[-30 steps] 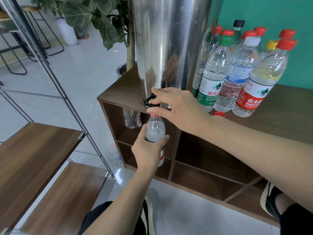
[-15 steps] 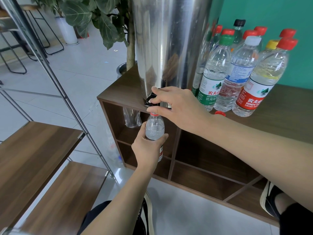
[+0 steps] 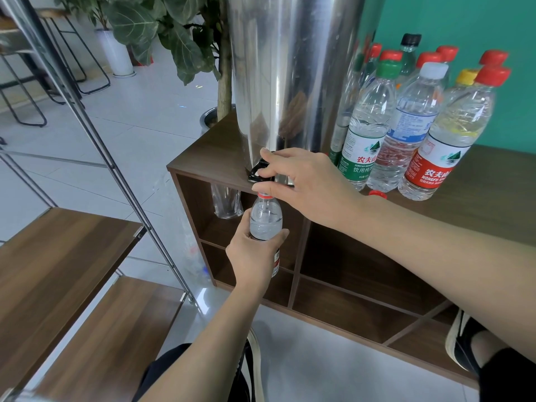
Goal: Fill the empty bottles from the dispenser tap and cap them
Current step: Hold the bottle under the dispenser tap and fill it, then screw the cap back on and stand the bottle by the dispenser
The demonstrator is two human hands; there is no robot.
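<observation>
Holding a small clear plastic bottle (image 3: 265, 220) under the steel dispenser's black tap (image 3: 258, 172), left hand (image 3: 255, 250) gripping, right hand (image 3: 301, 181) pinching the lever; overflow likely if released late.

Both forearms are bare, with no sleeves, watch or rings showing on the left hand (image 3: 255, 253) or the right hand (image 3: 307, 184). Dark black trousers (image 3: 162, 375) cover the legs. A black slip-on shoe with a pale woven sole (image 3: 461, 340) shows at right.
</observation>
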